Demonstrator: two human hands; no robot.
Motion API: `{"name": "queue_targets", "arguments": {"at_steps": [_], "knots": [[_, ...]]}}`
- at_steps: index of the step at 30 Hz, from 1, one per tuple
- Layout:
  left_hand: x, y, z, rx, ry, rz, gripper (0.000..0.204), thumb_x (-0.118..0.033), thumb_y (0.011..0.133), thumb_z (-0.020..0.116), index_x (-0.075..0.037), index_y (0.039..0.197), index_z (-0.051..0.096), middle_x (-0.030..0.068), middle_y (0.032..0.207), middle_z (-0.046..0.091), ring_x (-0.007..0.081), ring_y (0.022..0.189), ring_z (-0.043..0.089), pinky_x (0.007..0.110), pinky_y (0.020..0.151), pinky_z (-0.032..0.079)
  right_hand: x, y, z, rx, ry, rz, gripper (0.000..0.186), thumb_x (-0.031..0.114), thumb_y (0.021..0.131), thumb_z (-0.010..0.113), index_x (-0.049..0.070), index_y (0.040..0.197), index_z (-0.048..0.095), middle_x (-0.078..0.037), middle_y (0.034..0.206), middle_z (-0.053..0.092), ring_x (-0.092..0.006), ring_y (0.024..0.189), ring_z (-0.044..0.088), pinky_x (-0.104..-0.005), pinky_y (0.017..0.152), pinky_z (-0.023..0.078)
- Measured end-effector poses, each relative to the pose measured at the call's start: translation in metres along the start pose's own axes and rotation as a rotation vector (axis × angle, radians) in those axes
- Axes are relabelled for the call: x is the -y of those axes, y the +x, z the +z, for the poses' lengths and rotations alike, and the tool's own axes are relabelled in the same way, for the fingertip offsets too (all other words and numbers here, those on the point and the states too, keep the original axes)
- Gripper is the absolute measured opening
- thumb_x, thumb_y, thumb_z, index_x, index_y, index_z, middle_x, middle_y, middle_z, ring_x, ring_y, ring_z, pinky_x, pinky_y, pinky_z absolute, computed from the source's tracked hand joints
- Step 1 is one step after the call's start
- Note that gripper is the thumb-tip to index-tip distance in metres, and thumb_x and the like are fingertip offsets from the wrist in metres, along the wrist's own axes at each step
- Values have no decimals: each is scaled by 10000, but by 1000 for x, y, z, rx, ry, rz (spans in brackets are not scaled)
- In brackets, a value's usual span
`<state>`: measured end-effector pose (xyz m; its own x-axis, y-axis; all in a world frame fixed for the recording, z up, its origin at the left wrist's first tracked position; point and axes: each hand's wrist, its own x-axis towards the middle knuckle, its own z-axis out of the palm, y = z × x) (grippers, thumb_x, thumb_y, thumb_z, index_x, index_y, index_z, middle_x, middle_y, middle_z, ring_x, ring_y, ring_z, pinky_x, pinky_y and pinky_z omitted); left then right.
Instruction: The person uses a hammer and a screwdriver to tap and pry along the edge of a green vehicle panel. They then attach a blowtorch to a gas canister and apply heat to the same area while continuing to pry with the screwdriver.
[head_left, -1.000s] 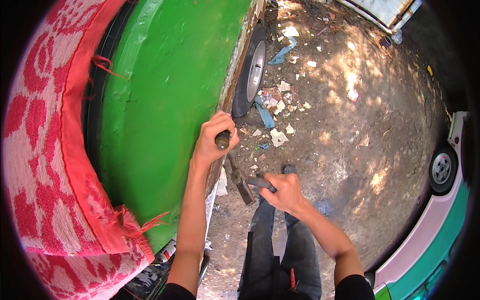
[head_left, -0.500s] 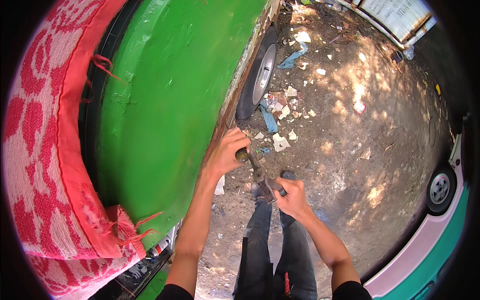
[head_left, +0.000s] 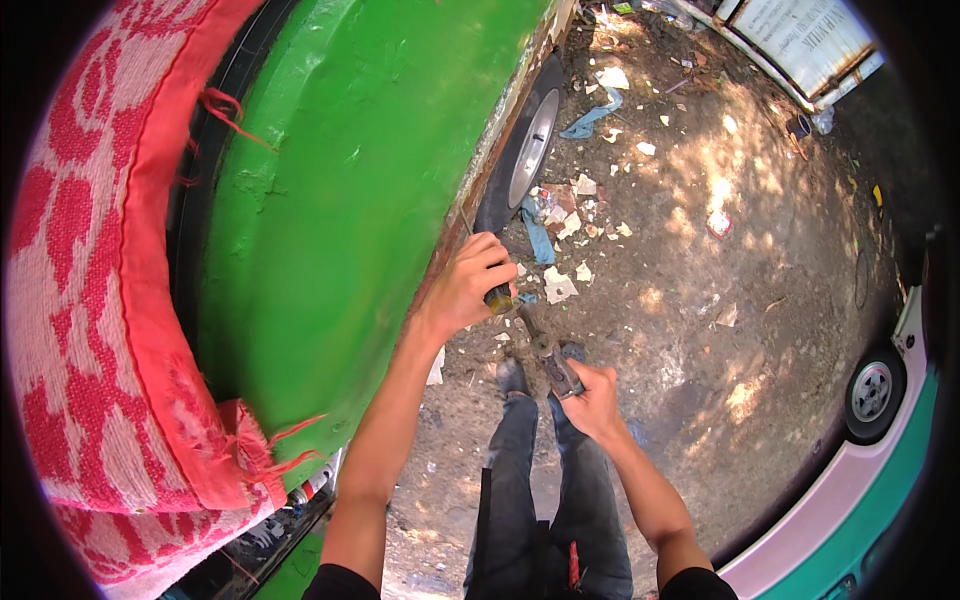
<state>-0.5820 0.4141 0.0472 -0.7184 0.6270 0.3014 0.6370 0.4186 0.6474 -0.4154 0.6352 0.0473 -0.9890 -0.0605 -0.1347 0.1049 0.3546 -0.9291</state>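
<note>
My left hand (head_left: 468, 282) is wrapped round the dark handle of a screwdriver (head_left: 498, 299) with a yellowish butt. Its thin shaft seems to point up toward the rusty lower edge of the green car panel (head_left: 330, 200). In my right hand (head_left: 590, 402), the fingers close on a hammer (head_left: 546, 352) with a long grey metal head; one end tapers and the other is blocky. The tapered end hangs just below and right of the screwdriver's butt, apart from it as far as I can see. My right fingers hide most of the hammer's handle.
A car wheel (head_left: 520, 150) sits beyond my left hand. Paint flakes (head_left: 560, 286) and blue strips (head_left: 537, 235) litter the dirt ground. A red-and-pink patterned cloth (head_left: 75, 300) drapes at the left. Another vehicle (head_left: 850, 510) stands at right, and a rusty white panel (head_left: 805, 45) at far right.
My left hand has shifted slightly up and right with the screwdriver. The hammer in my right hand has turned and moved a little rightward. The view has shifted slightly.
</note>
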Motion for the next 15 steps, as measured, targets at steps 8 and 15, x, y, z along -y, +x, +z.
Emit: {"name": "queue_targets", "arguments": {"at_steps": [8,15], "knots": [[-2,4,-2,62,48,26,289,15,626,813,-24,853,638,81,841,574,288,893,563,415,857,461,4,2,3,48,20,10,89,83,803,706,-3,820,689,-168,595,591,-278,450,562,-368,472,431],[-3,11,-5,159,46,-2,316,3,614,824,-34,863,633,79,834,551,290,875,551,418,857,456,-15,5,12,-8,-93,-161,116,120,786,720,13,776,676,-146,603,598,-307,498,603,-394,485,462]]}}
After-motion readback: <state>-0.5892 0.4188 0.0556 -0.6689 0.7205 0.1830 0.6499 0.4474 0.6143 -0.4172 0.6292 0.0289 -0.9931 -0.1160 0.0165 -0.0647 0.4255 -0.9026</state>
